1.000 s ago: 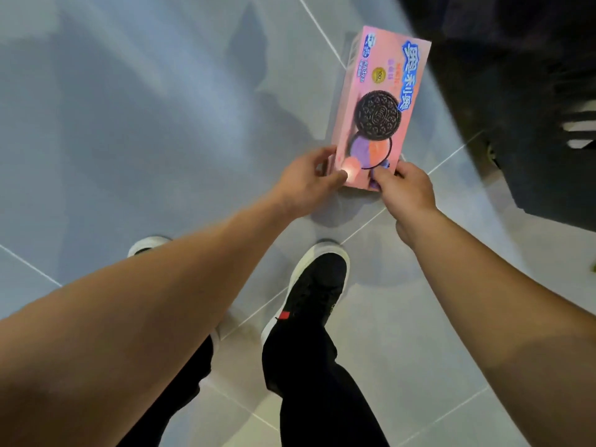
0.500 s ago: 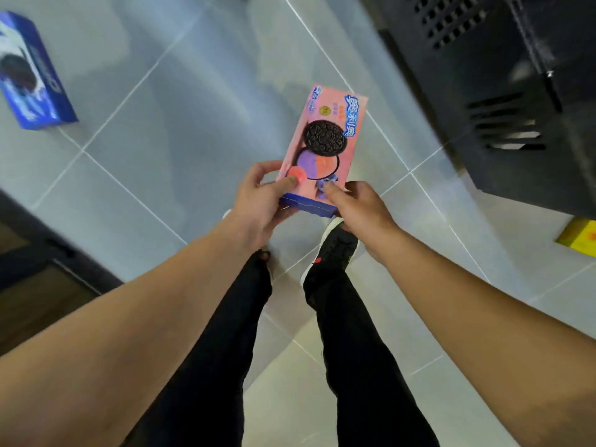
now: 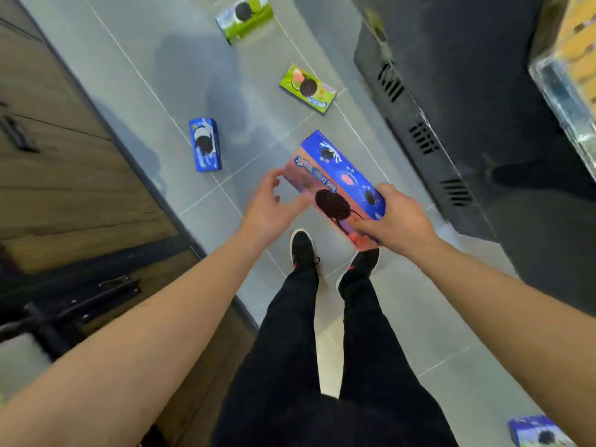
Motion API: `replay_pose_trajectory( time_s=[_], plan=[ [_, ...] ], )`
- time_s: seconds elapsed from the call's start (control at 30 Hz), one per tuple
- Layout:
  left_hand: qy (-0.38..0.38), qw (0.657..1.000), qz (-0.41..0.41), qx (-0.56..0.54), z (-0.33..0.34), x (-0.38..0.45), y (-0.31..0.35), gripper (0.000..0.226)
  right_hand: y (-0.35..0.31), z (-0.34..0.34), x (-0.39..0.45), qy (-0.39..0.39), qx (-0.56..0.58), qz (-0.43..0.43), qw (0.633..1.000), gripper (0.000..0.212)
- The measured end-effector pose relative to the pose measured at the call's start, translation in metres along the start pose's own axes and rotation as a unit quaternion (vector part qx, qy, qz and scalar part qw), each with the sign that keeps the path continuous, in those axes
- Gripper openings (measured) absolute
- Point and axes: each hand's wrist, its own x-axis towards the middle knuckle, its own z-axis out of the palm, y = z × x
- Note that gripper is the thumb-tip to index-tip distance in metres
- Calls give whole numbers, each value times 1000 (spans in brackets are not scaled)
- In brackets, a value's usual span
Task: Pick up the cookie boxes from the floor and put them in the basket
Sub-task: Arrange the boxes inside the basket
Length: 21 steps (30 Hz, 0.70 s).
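The left hand point(image 3: 269, 206) had released the pink cardboard cookie box point(image 3: 325, 196), its fingers spread; only the right hand point(image 3: 392, 221) gripped it, aloft above the grey tiled floor point(image 3: 258, 124). Basket unseen; transfer judged pending.

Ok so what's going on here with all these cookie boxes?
A person is standing and collecting cookie boxes off a tiled floor. Their right hand grips a pink cookie box; the left hand is open beside it, not gripping. Two green boxes and a blue box lie ahead on the floor, and another blue box lies at the lower right. No basket is in view.
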Motion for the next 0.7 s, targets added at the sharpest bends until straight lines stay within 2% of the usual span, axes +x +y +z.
replay_pose_trajectory(
  time_s=[0.13, 0.2, 0.27, 0.37, 0.47, 0.53, 0.63, 0.7],
  plan=[
    [41, 991, 121, 46, -59, -48, 31, 84, -55, -40, -42, -2, -116, -121, 986, 56],
    [37, 974, 196, 105, -78, -70, 37, 95, -78, -54, -57, -21, -147, -170, 974, 53],
    [15, 955, 239, 175, -89, -88, 36, 103, -95, -62, -69, -38, -175, -212, 961, 51],
    [25, 936, 255, 241, -96, -113, 32, 94, -118, -77, -79, -49, -209, -270, 939, 52],
    [83, 932, 262, 236, -93, -137, 30, 75, -130, -93, -87, -66, -235, -327, 913, 51],
    [117, 938, 242, 220, -86, -155, 30, 71, -132, -104, -91, -80, -241, -359, 898, 48],
    [176, 943, 211, 187, -69, -186, 29, 68, -128, -120, -98, -92, -184, -415, 886, 55],
    [221, 943, 192, 157, -53, -213, 26, 62, -119, -127, -102, -100, -103, -410, 901, 69]
  ],
)
